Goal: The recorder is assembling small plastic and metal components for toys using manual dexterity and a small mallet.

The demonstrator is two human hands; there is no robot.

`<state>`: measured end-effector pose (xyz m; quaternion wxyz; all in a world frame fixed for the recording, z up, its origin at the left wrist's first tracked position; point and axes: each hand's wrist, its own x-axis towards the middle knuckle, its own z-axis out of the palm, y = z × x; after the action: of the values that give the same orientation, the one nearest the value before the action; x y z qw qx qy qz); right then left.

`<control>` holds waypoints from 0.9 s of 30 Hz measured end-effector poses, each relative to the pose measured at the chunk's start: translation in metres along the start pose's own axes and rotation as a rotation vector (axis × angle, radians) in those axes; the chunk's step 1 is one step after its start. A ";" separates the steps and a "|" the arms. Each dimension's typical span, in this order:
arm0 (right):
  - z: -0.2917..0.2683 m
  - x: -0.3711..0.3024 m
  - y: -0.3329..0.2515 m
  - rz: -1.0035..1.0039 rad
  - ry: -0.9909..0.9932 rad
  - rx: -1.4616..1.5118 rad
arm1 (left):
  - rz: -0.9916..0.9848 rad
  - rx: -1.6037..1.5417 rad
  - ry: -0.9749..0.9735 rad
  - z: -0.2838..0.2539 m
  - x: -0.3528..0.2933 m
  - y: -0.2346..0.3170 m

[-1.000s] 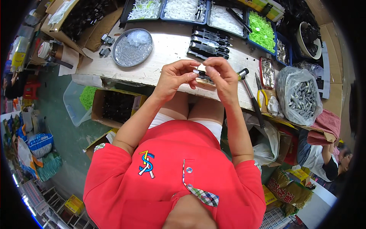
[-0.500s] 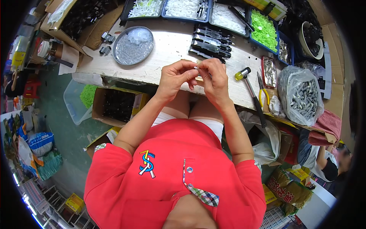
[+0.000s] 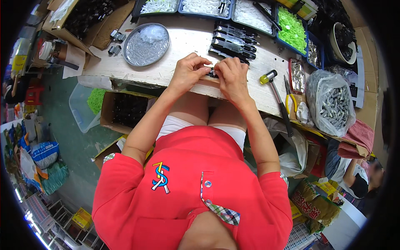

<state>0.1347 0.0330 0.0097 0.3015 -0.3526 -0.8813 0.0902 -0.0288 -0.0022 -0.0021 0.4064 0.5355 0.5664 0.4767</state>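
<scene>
The right hand pinches a small dark piece, seemingly unfinished; the left hand's grip is unclear. Beyond, grouped long black plastic pieces look completed.

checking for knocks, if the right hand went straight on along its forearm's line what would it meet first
Probably the row of black parts just beyond the right hand, though depth is unclear.

We see an open lane over the tabletop between the round tray and the stack of black pieces. That stack blocks us just beyond the right hand; 1 hammer, pliers and a filled bag crowd the right side, and bins wall off the far edge.
</scene>
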 end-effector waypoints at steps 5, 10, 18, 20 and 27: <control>0.008 -0.002 0.003 -0.028 0.023 -0.061 | 0.013 0.078 -0.058 -0.002 0.004 0.002; -0.001 -0.001 0.013 -0.032 0.031 0.081 | 0.068 0.495 -0.124 0.000 0.013 0.018; -0.073 -0.018 0.059 0.259 0.269 0.182 | 0.068 0.757 -0.435 0.002 0.061 0.047; -0.081 -0.029 0.068 0.350 0.270 0.217 | 0.233 0.623 -0.329 0.013 0.091 0.055; -0.080 -0.047 0.072 0.345 0.227 0.055 | 0.581 1.085 -0.120 0.079 0.207 0.065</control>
<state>0.2496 0.0497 0.0256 0.3884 -0.4977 -0.7655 0.1241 0.0419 0.2098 0.0549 -0.0393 0.8240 0.5356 0.1809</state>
